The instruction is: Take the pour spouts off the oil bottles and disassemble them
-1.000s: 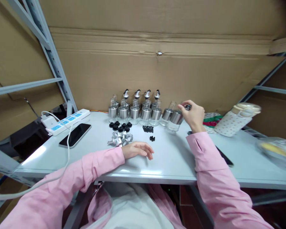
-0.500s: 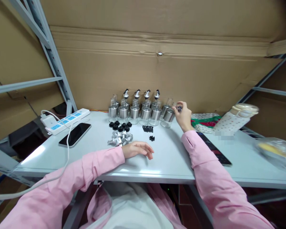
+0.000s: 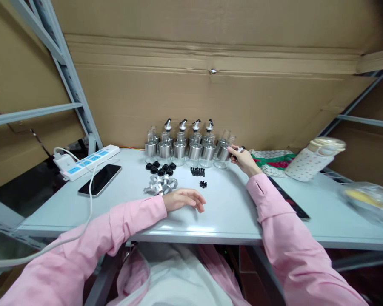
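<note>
My left hand rests near the front of the table, fingers apart and loosely curled, holding nothing. Beside the rightmost front bottle, my right hand is closed around a small black and silver piece, too small to name. Glass bottles with steel bands stand in two rows; several at the back carry silver and black spouts. Nearer me lie black round caps, silver spout parts, a row of black small pieces and a cluster of tiny black ones.
On the left are a power strip, a white cable and a phone. To the right lie a dark tablet, a patterned cloth, a dotted tumbler and a plastic-wrapped item. Cardboard stands behind.
My right hand has moved down from beside the rightmost front bottle's neck to its banded body, and the small piece has come down with it. My left hand has not visibly moved.
</note>
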A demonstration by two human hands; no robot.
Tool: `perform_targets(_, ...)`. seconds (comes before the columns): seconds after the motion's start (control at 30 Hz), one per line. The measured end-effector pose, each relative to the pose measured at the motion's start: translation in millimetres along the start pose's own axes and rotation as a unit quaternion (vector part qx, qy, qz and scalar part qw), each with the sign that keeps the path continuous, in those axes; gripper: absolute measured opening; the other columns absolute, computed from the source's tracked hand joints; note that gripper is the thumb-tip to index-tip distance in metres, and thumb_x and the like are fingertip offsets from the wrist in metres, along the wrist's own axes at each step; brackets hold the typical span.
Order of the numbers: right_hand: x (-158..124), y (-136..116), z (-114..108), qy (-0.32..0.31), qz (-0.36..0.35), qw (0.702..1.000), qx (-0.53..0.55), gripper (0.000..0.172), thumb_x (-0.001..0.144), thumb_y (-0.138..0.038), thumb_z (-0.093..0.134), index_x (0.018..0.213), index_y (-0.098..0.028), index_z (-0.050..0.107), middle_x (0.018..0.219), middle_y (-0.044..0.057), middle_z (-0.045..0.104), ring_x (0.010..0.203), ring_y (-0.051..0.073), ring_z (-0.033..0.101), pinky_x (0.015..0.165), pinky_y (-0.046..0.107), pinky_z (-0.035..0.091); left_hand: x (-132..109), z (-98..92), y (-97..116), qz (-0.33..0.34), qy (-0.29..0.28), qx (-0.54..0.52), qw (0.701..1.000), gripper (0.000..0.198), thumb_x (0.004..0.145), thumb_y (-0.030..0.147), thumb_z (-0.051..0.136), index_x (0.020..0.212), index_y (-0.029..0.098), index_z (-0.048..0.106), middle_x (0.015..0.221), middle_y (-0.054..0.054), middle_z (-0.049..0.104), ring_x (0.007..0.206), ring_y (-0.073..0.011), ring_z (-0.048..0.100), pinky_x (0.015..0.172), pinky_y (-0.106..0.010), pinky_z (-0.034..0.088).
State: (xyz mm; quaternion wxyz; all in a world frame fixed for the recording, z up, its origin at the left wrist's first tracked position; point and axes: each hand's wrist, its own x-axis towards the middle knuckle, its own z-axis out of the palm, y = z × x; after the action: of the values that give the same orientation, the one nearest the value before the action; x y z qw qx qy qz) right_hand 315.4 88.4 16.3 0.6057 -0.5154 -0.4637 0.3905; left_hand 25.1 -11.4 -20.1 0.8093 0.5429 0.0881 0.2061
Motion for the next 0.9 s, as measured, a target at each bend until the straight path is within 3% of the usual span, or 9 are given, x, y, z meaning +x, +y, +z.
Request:
perform_targets(0.1,1,3,-3,-0.047,0.025,0.997,0.047,0.049,0.048,-0.030,0.082,0.088,-0.017,0.057,0.055,-0.008,0.047,0.041,0.002,0.037,0.036,0.013,0.032,0,-0.5,-1,-0.002,0.001,-0.001,1.000,0.032,0.059,0.023,0.072,0.087,0.008,0.066,0.076,-0.009,0.068,0.074,-0.0185,0.062,0.077,-0.033,0.039)
perform_targets(0.3,4,0,-3,-0.015,0.012,0.998,0.055,0.042,0.060,-0.035,0.074,0.094,-0.018,0.056,0.059,-0.007,0.050,0.040,0.003,0.040,0.038,0.017,0.037,1,-2.1,-1,-0.004,0.002,-0.001,1.000,0.034,0.058,0.024,0.072,0.087,0.007,0.065,0.076,-0.010,0.068,0.074,-0.0189,0.062,0.077,-0.034,0.039)
perform_targets(0.4,5,-5,-3,0.061,-0.055,0.996,0.026,0.037,0.064,-0.039,0.069,0.090,-0.018,0.054,0.072,-0.003,0.058,0.039,0.003,0.040,0.040,0.020,0.040,1,-1.2,-1,-0.006,0.004,0.000,1.000,0.035,0.058,0.024,0.072,0.087,0.007,0.065,0.076,-0.010,0.068,0.074,-0.0190,0.061,0.077,-0.034,0.039)
perform_targets(0.5,3,-13,3,0.175,-0.164,0.971,0.008,0.032,0.074,-0.049,0.056,0.079,-0.017,0.051,0.083,0.002,0.060,0.041,0.004,0.043,0.042,0.022,0.040,0,0.9,0,-0.008,0.024,0.004,1.000,0.035,0.061,0.027,0.072,0.088,0.007,0.063,0.075,-0.009,0.068,0.073,-0.0184,0.061,0.077,-0.034,0.039)
perform_targets(0.6,-6,-23,16,0.191,-0.260,0.946,-0.019,0.034,0.077,-0.052,0.050,0.075,-0.018,0.049,0.076,0.001,0.058,0.054,0.008,0.052,0.051,0.022,0.042,0,2.3,1,-0.009,0.044,0.003,0.999,0.038,0.063,0.031,0.071,0.091,0.008,0.060,0.075,-0.009,0.068,0.073,-0.0182,0.062,0.077,-0.034,0.039)
perform_targets(0.67,-19,-31,27,0.147,-0.291,0.944,-0.054,0.031,0.072,-0.047,0.060,0.075,-0.018,0.051,0.070,-0.001,0.057,0.063,0.010,0.054,0.058,0.022,0.043,0,2.7,1,-0.011,0.052,-0.003,0.999,0.041,0.063,0.032,0.071,0.094,0.009,0.058,0.075,-0.009,0.068,0.073,-0.0186,0.063,0.077,-0.035,0.039)
perform_targets(0.73,-35,-38,40,0.041,-0.260,0.960,-0.095,0.030,0.069,-0.045,0.064,0.071,-0.016,0.057,0.067,-0.001,0.057,0.062,0.010,0.053,0.059,0.022,0.041,1,3.0,2,-0.018,0.066,-0.009,0.998,0.044,0.063,0.033,0.071,0.097,0.010,0.055,0.075,-0.009,0.068,0.073,-0.0188,0.063,0.077,-0.035,0.040)
perform_targets(0.8,-54,-42,54,-0.137,-0.179,0.965,-0.135,0.028,0.066,-0.042,0.067,0.070,-0.014,0.061,0.063,-0.001,0.057,0.056,0.009,0.049,0.054,0.022,0.040,1,3.3,3,-0.026,0.084,-0.015,0.996,0.047,0.063,0.033,0.071,0.100,0.012,0.051,0.075,-0.008,0.068,0.072,-0.0189,0.064,0.077,-0.035,0.040)
perform_targets(0.9,-80,-40,75,-0.410,-0.056,0.898,-0.147,0.026,0.067,-0.038,0.068,0.073,-0.013,0.063,0.063,-0.001,0.058,0.054,0.008,0.050,0.053,0.022,0.041,0,2.6,5,-0.033,0.112,-0.032,0.993,0.048,0.065,0.034,0.069,0.102,0.014,0.047,0.078,-0.006,0.067,0.069,-0.0183,0.064,0.075,-0.034,0.042)
